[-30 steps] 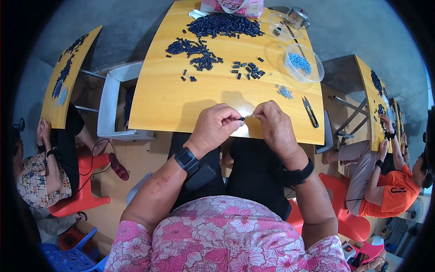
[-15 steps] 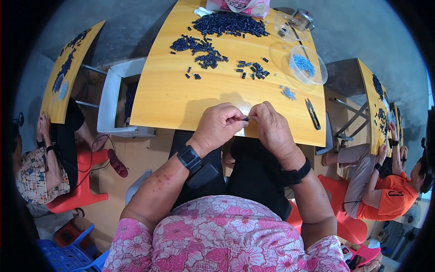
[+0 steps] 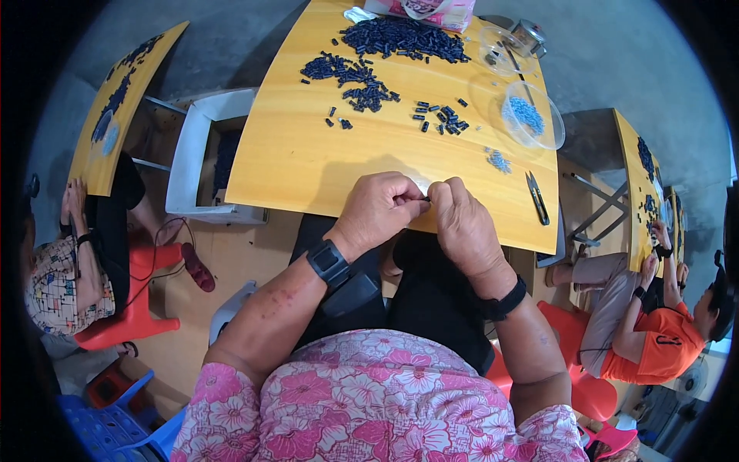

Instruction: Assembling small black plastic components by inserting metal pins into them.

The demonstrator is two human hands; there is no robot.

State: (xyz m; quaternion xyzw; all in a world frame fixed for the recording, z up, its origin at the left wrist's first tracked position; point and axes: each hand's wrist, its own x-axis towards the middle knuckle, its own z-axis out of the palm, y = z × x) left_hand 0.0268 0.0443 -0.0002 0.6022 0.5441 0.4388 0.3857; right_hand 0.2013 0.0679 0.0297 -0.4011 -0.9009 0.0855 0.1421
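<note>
Over the near edge of the yellow table, my left hand (image 3: 377,209) pinches a small black plastic piece (image 3: 426,199), mostly hidden by the fingertips. My right hand (image 3: 466,225) meets it there, thumb and forefinger pressed together at the piece's end; what those fingers grip is too small to make out. Beyond the hands lies a loose group of black pieces (image 3: 443,118). To its right are a few tiny pale-blue parts (image 3: 498,160) on the tabletop. A pair of black thread snips (image 3: 537,199) rests near the right edge.
Larger heaps of black pieces (image 3: 404,40) cover the far table (image 3: 285,154). A clear bowl (image 3: 556,137) holds blue parts; another clear tub (image 3: 493,58) and a metal cup (image 3: 530,37) stand behind it. An open white box (image 3: 185,185) is left. People sit at tables both sides.
The view has shifted slightly, so the table appears a little to the right. My hands stay together at the black piece, with the fingertips drawn closer and covering more of it.
</note>
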